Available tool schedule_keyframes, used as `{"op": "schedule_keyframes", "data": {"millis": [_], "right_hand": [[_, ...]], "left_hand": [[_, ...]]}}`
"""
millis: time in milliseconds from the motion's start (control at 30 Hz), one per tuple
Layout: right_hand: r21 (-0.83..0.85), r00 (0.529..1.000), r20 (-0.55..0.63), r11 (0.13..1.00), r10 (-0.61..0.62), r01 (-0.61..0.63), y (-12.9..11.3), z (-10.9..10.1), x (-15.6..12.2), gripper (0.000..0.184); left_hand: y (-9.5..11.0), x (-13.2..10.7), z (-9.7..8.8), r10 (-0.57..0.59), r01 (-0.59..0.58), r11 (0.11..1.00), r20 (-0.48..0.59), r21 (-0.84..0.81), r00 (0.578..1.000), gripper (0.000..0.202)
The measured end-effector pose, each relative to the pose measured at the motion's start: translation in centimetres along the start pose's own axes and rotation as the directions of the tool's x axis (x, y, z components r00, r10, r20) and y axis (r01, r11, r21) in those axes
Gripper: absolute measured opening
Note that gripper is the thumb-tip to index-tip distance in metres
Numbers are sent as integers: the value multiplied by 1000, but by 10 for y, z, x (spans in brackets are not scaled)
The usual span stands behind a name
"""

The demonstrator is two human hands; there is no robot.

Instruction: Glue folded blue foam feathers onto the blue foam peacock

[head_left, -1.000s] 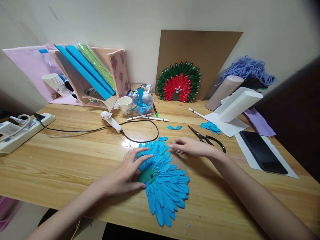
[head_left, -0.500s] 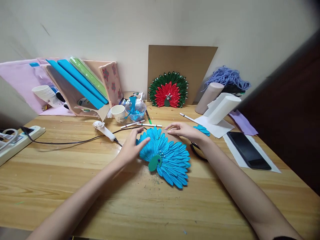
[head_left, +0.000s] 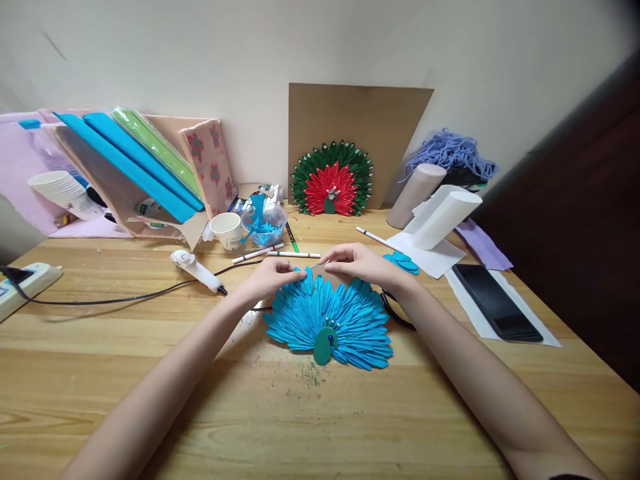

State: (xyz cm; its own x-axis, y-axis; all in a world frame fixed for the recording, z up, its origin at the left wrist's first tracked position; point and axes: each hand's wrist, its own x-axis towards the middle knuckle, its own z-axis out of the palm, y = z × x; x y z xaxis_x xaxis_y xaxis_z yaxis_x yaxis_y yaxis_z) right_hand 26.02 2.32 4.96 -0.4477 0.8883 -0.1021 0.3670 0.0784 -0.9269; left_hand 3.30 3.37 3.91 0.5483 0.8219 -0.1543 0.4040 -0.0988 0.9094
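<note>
1. While both arms reach forward, the blue peacock (head_left: 355,327) lies on the table (head_left: 250,420) between them, its green head (head_left: 322,348) toward the person.
2. The left hand (head_left: 275,277) is at its upper left edge, fingers drawn narrow beside the top petals (head_left: 309,283); whether they pinch one, I cannot tell.
3. The right hand (head_left: 356,263) is near it, by the bare cardboard (head_left: 336,279), thumb and fingertips close together; what they hold, I cannot tell.
4. Loose blue petals (head_left: 401,262) lie beyond the right wrist; a glue gun (head_left: 200,272) lies left.
</note>
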Motion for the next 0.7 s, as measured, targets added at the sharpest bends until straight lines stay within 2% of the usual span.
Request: {"op": "schedule_keyframes", "data": {"millis": [233, 367, 467, 633, 700], "right_hand": [[-10, 997, -13, 997, 82, -82, -2, -3, -2, 32], [22, 996, -44, 997, 71, -70, -8, -1, -3, 32], [26, 996, -57, 997, 71, -70, -12, 2, -3, 33], [2, 997, -16, 997, 81, -81, -6, 2, -2, 34], [-16, 996, 8, 996, 90, -90, 1, 3, 0, 34]], "left_hand": [[1, -1, -3, -52, 58, 997, -126, 45, 991, 37], [4, -4, -1, -54, 56, 998, -84, 24, 995, 39], [3, -5, 0, -62, 62, 998, -91, 3, 994, 38], [-5, 0, 1, -51, 55, 997, -63, 53, 997, 35], [4, -3, 4, -14, 23, 998, -156, 52, 988, 29]]}}
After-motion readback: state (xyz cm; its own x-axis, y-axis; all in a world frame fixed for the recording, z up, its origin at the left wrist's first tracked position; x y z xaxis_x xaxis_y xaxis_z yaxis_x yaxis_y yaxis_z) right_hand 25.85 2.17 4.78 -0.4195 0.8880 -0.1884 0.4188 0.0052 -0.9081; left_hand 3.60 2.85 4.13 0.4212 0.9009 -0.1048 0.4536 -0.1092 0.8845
